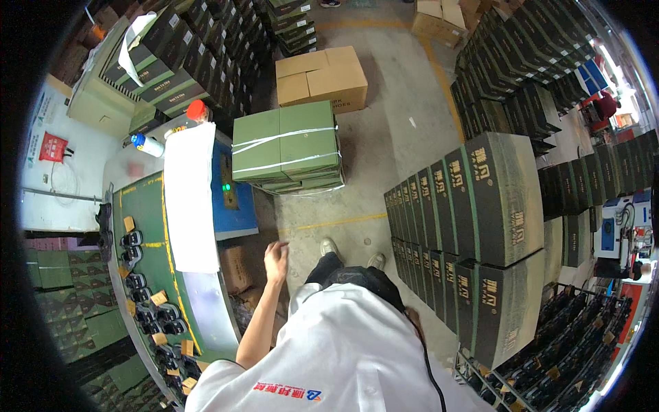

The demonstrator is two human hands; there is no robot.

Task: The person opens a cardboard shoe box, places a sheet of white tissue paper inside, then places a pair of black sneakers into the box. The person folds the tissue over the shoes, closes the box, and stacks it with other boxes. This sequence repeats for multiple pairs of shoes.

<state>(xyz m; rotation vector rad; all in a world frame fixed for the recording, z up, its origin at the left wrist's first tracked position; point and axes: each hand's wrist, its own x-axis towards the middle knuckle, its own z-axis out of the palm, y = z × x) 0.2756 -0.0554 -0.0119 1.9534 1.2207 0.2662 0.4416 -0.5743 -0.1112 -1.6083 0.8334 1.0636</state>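
My left hand (pixel 276 261) hangs over the floor, to the right of the workbench end. Its fingers are loosely bent and hold nothing that I can see. My right hand is hidden beside my body. Ahead of my left hand stands a bundle of green shoe boxes (pixel 257 132), tied with white straps. Nearer to that hand, on its left, is a blue machine cabinet (pixel 237 211) with small green lights. A long white sheet (pixel 187 206) covers part of the bench above it.
Dark shoe boxes (pixel 473 199) rise in a tall double stack at my right. Sandals (pixel 134 254) lie along the green conveyor (pixel 147 196) at left. A brown carton (pixel 302 63) stands beyond the green bundle. A red-capped jar (pixel 198 112) and a spray can (pixel 146 144) top the bench.
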